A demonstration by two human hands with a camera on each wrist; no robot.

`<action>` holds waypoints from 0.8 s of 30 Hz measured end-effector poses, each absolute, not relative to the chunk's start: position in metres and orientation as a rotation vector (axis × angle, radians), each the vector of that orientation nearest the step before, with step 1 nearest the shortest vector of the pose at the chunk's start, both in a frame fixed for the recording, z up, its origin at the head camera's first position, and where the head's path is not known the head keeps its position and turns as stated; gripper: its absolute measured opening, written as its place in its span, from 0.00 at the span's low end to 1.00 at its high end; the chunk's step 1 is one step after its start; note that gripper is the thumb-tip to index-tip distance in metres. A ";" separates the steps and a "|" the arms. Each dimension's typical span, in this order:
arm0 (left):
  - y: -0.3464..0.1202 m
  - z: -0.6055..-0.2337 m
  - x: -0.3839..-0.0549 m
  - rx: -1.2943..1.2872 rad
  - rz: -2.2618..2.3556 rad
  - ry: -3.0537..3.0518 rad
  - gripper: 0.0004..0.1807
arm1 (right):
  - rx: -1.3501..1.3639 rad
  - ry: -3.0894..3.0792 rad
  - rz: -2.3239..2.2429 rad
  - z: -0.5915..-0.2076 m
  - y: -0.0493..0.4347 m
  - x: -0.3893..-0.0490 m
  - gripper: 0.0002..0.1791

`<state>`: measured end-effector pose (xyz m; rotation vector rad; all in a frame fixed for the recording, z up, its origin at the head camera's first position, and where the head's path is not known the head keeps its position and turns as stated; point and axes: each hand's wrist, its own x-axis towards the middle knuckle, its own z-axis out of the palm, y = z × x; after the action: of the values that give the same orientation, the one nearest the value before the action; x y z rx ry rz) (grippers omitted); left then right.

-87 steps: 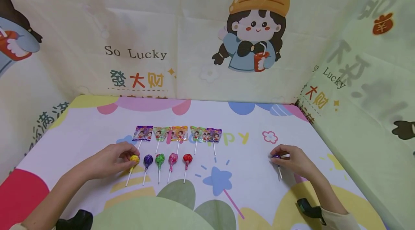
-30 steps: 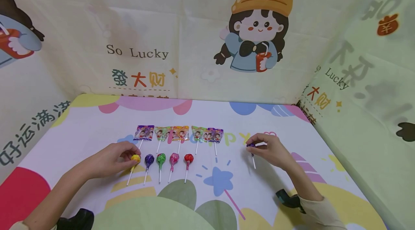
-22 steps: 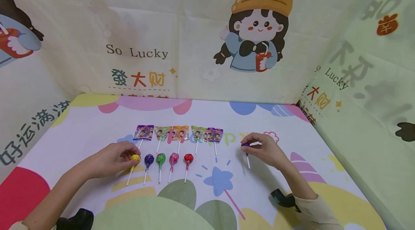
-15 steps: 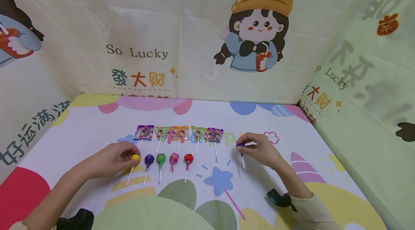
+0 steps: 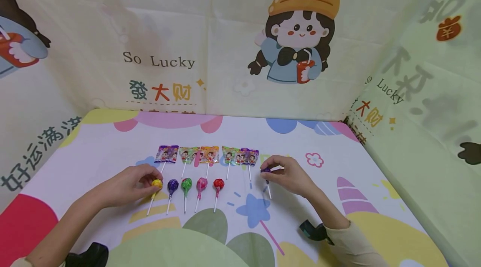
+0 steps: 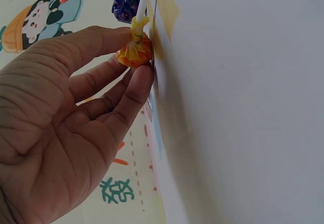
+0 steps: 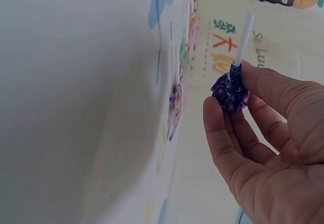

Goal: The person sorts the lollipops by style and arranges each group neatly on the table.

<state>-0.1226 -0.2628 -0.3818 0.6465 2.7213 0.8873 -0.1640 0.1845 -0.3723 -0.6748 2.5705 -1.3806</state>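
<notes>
My left hand pinches the yellow head of a lollipop at the left end of the front row, its white stick toward me. In my right hand a purple lollipop is gripped by its wrapped head between thumb and fingers, stick pointing down toward me. The right wrist view shows it raised off the tabletop. Right of the yellow one lie a dark purple lollipop, a green lollipop, a pink lollipop and a red lollipop, sticks all toward me.
Behind them runs a second row of flat-bagged lollipops, from a purple one past an orange one to another purple one near my right hand. The printed tablecloth meets a patterned cloth wall.
My right hand has carried the purple lollipop leftward from the table's right side toward the rows. My left hand has stayed on the yellow lollipop.
</notes>
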 end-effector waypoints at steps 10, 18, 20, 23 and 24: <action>-0.263 -0.383 -0.123 0.659 0.900 2.717 0.12 | -0.743 2.499 -1.383 -0.376 0.162 -0.162 0.08; -0.264 -0.383 -0.123 0.687 0.909 2.722 0.12 | -0.747 2.486 -1.337 -0.377 0.143 -0.159 0.08; -0.264 -0.383 -0.123 0.687 0.911 2.720 0.12 | -0.755 2.483 -1.331 -0.377 0.138 -0.158 0.08; -0.264 -0.383 -0.123 0.689 0.910 2.720 0.12 | -0.782 2.473 -1.330 -0.380 0.132 -0.157 0.08; -0.264 -0.383 -0.123 0.687 0.910 2.720 0.12 | -0.796 2.471 -1.327 -0.381 0.129 -0.156 0.08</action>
<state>-0.1228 -0.2638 -0.3826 0.6874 2.7195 0.9104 -0.1565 0.1295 -0.3810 -0.7955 2.4708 -1.3270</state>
